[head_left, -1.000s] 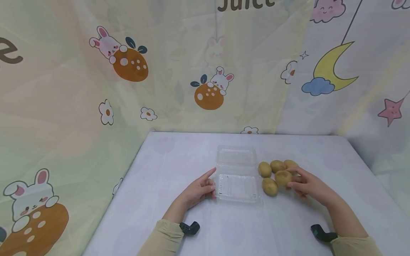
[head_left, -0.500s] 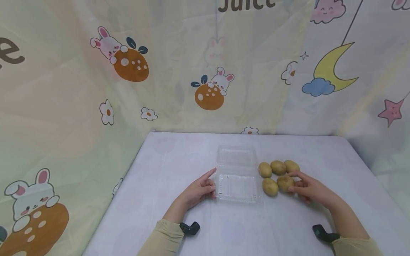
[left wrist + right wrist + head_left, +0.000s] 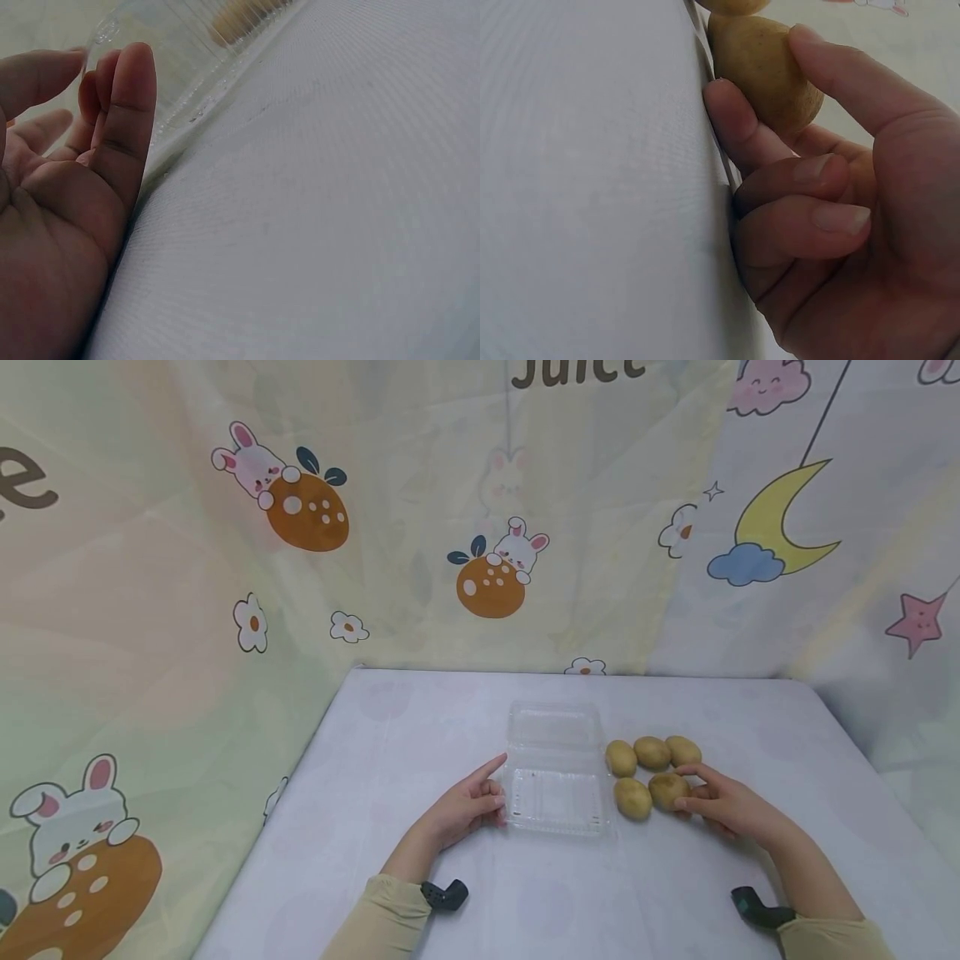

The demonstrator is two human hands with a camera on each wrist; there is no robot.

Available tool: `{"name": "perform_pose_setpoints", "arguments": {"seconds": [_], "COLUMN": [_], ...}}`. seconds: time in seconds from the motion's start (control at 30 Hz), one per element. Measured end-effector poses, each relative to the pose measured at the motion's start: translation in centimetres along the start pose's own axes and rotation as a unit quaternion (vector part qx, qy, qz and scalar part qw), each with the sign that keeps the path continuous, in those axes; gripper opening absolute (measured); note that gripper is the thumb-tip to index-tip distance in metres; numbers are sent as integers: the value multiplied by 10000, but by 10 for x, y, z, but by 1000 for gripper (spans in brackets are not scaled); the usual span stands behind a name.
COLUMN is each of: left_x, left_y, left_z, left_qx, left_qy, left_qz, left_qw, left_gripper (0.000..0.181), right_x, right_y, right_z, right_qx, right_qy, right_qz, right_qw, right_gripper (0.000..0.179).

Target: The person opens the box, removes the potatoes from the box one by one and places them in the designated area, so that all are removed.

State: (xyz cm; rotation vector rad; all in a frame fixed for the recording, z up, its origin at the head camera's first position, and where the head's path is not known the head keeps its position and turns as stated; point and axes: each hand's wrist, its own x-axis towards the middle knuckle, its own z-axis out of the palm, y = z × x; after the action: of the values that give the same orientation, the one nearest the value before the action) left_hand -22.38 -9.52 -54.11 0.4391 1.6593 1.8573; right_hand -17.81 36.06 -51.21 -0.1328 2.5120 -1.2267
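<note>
A clear plastic clamshell box [image 3: 558,800] lies unfolded on the table, its lid [image 3: 553,727] toward the back. My left hand [image 3: 467,810] is at the box's left side, index finger extended; in the left wrist view its thumb and fingers [image 3: 135,97] pinch the box's edge. To the right of the box, several potatoes sit in two rows. At the right end of the front row, my right hand [image 3: 727,806] grips a potato [image 3: 666,791] between thumb and fingers. Beside that one is another front potato [image 3: 632,799]. In the right wrist view the gripped potato [image 3: 754,64] appears low against the tabletop.
Three potatoes form the back row, among them a middle one [image 3: 652,752]. A white cloth covers the table [image 3: 555,902]. Behind it hangs a printed curtain [image 3: 405,560] with rabbits and a moon. Dark wrist cameras sit on both wrists.
My right hand has brought its potato down and slightly nearer, onto the table in the front row; over the last half second it barely moves. The left hand and box stay put.
</note>
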Motion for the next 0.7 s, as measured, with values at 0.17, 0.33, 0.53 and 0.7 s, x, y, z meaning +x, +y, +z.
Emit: {"name": "perform_pose_setpoints", "arguments": {"seconds": [0.17,0.33,0.53,0.7], "left_x": [0,0,0,0], "left_y": [-1,0,0,-1], "left_z": [0,0,0,0], "left_qx": [32,103,109,53], "left_qy": [0,53,51,44], "left_qz": [0,-23,-55,-53], "left_qw": [10000,9999,9999,10000], "left_gripper": [76,75,76,76], "right_x": [1,2,1,1], "right_y": [-2,-1,0,0], "right_z": [1,2,1,1], "right_qx": [-97,-233,-176,-47], "right_qy": [15,62,20,-27], "right_qz": [81,189,198,174], "right_qw": [9999,9995,9996,9998], "right_gripper": [63,63,62,62]}}
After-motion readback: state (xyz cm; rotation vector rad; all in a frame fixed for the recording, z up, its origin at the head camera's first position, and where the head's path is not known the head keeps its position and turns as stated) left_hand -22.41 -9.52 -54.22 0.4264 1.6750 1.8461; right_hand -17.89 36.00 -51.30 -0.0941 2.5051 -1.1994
